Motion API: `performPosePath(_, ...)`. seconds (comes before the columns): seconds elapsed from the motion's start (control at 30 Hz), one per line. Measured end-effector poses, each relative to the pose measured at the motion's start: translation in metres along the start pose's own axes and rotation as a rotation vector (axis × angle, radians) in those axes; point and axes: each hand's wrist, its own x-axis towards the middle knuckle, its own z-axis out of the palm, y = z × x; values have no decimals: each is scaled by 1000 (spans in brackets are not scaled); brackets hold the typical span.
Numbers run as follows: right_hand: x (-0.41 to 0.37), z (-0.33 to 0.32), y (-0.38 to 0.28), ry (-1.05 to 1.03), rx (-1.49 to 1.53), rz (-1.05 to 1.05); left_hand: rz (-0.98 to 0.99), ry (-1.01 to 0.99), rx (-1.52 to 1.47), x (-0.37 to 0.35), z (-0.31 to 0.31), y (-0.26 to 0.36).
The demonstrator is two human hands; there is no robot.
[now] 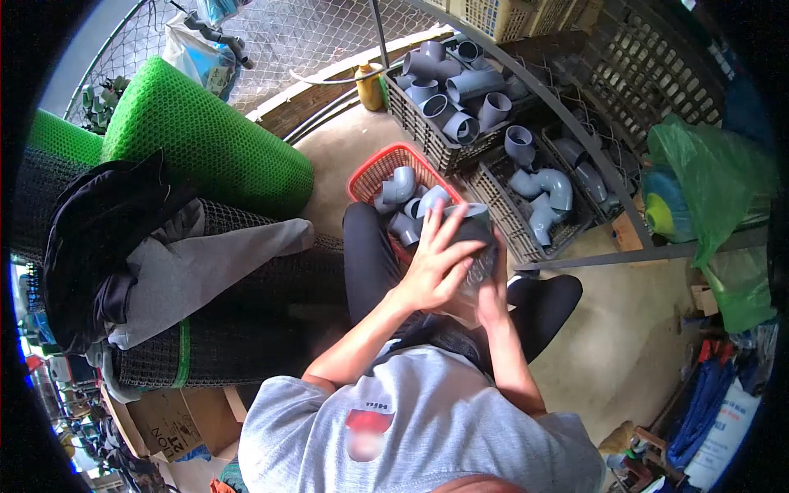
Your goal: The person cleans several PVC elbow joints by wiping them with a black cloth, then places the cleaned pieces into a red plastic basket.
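Between my two hands, above my lap, is a wide grey pipe fitting (479,233), its round rim tipped upward. My left hand (437,261) lies over its near left side with the fingers spread along it, slightly blurred. Wrapped around the right side is my right hand (491,297), its fingers partly hidden behind the fitting. Something pale and see-through, perhaps plastic, shows below the fitting between my wrists. Just beyond my hands stands a red basket (357,182) holding several grey pipe elbows (400,186).
Black crates (440,154) full of grey fittings stand ahead, with another crate (491,191) to the right. Green mesh rolls (205,135) and a grey garment (193,275) lie left. A metal bar (625,256) crosses at right, near a green plastic bag (713,189).
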Motion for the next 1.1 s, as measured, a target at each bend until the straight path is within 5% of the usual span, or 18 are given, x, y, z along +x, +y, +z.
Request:
performPosePath(0.1, -1, 8, -17, 14, -235, -118, -227, 283, -398, -8, 17, -10)
performPosePath(0.23, -8, 12, -18, 21, -770, -273, -856, 233, -866, -26, 20, -12)
performPosePath(0.37, 10, 8, 2, -48, -818, -277, -918, 127, -835, -79, 59, -60)
performPosePath(0.4, 17, 6, 14, -40, -825, -260, -1133, 111, -940, -78, 57, -45)
performPosePath(0.5, 41, -12, 58, -121, -928, -125, -1028, -176, -884, -82, 45, -40)
performPosePath(0.63, 63, -31, 190, 86, 1, 403, -913, -98, -697, -84, 29, -70)
performPosePath(0.7, 71, -36, 254, 196, 74, 751, -1093, 93, -771, -86, 20, -88)
performPosePath(0.77, 72, -33, 336, 319, 8, 778, -1052, 158, -684, -110, 18, -122)
performPosePath(0.83, 81, -5, 351, 432, 125, 848, -989, 150, -475, -117, 7, -137)
performPosePath(0.9, 94, 10, 386, 432, 62, 825, -1174, 262, -713, -109, -7, -134)
performPosePath(1.07, 115, 20, 398, 391, -217, 845, -1131, 189, -775, -101, -5, -147)
performPosePath(1.1, 112, 11, 419, 342, -232, 645, -1129, 169, -779, -105, 1, -160)
